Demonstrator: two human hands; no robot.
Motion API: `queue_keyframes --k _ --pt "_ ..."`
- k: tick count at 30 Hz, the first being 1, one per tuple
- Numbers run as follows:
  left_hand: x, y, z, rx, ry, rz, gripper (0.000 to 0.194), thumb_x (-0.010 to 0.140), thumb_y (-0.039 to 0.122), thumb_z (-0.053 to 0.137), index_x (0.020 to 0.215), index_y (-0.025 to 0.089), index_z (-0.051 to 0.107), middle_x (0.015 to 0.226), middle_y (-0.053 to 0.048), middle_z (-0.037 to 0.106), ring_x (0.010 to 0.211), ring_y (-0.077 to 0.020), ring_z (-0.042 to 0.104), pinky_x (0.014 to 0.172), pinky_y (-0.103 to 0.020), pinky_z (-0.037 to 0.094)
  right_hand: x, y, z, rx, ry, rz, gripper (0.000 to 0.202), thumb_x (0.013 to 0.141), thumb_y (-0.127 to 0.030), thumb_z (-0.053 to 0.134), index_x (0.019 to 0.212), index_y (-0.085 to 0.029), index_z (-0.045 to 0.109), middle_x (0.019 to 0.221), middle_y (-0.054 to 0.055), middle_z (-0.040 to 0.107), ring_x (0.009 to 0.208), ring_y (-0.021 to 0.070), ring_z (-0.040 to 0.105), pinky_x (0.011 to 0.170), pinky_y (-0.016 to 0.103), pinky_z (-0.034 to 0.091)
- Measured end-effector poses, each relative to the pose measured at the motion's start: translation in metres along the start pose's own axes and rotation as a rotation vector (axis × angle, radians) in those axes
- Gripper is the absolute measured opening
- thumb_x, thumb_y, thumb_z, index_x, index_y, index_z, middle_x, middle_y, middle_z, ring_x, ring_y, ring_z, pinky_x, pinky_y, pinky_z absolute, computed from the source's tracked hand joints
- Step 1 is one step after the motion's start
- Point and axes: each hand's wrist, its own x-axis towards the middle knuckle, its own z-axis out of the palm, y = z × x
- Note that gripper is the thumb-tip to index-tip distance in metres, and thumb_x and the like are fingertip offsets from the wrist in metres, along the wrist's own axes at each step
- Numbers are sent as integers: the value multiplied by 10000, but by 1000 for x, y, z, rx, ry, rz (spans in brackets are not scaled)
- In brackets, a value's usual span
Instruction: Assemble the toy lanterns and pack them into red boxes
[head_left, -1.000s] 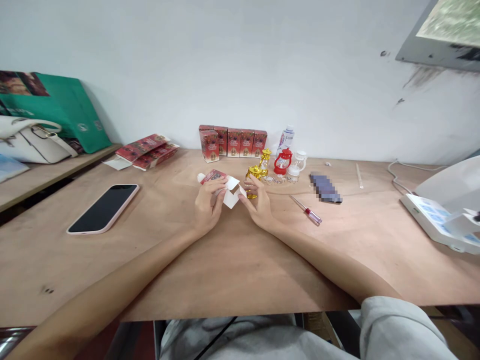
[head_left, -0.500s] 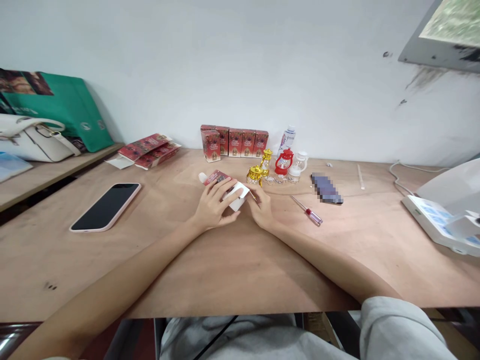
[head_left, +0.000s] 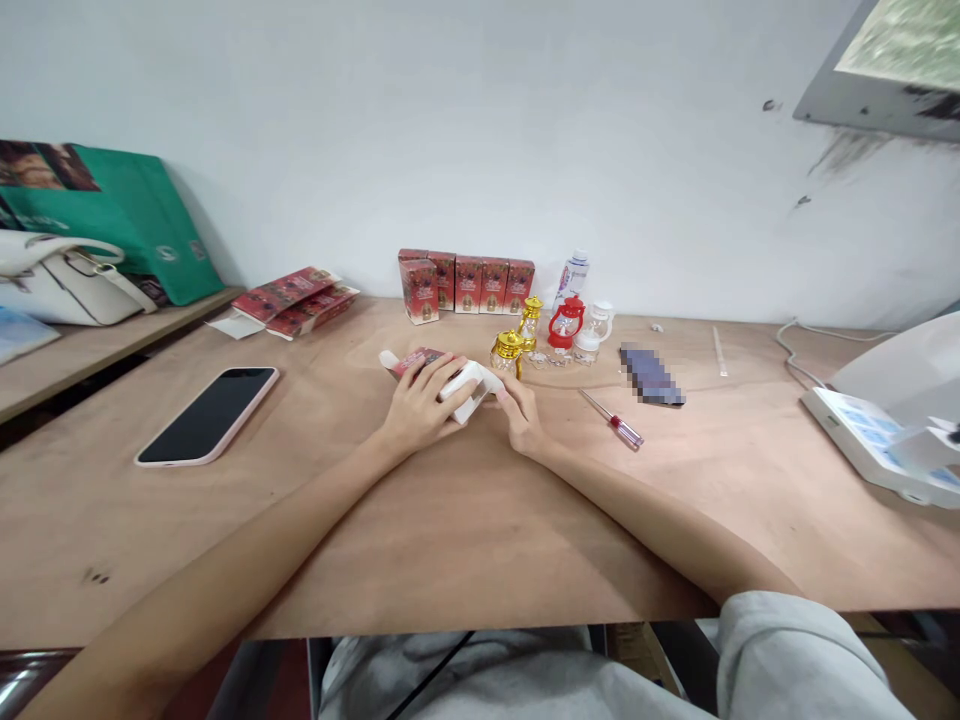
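My left hand [head_left: 424, 405] is wrapped over a small red cardboard box [head_left: 424, 354] that lies tilted above the table. The box's white inside and end flap [head_left: 491, 378] face right, and that end stands open. At the flap, the fingers of my right hand [head_left: 519, 412] are closed on its edge; part of them is hidden behind it. Just beyond the hands sits a gold lantern [head_left: 508, 347], with a second gold lantern [head_left: 530, 322] behind it. A red lantern [head_left: 565, 322] and a white lantern [head_left: 594, 330] stand to their right.
Several upright red boxes [head_left: 469, 285] line the wall, near a bottle [head_left: 574, 276]. Flattened boxes [head_left: 289, 298] lie back left, beyond a phone [head_left: 210, 415]. A screwdriver [head_left: 611, 419] and a pixelated dark object [head_left: 651, 374] are right. A white device [head_left: 885, 440] stands far right.
The box has shifted slightly left and turned, so its open white end shows more. My right fingers have moved from beside the gold lantern onto the flap edge.
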Motion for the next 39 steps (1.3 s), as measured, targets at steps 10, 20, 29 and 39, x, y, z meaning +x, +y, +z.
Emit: queue_keyframes --k 10,20,29,39 --pt "-3 -3 0 -32 103 -17 384 788 350 629 1151 246 561 1280 -135 560 1229 -288 497 985 -469 424 0 0 -2 -18 -88 -32 472 901 -523 432 1286 -275 549 1329 30 560 1200 239 546 935 380 524" --pt "-3 -3 0 -43 109 -18 358 787 337 642 1130 260 577 1312 -128 532 1235 -285 490 986 -479 429 3 3 2 -98 -37 -65 453 872 -460 536 1277 -259 560 1286 54 595 1169 217 575 999 363 474" --pt "2 -4 1 -84 215 7 395 770 309 700 1143 332 571 1216 -65 555 1163 -246 532 999 -500 414 4 0 0 -217 -31 -143 438 916 -509 417 1244 -272 585 1226 18 638 1163 191 581 1002 325 457" --pt "-2 -7 4 -74 204 74 348 764 264 705 1082 326 578 1234 -65 534 1225 -268 473 969 -492 421 4 -2 0 -149 -32 -113 434 886 -493 494 1244 -265 585 1250 33 622 1161 197 578 1004 336 458"
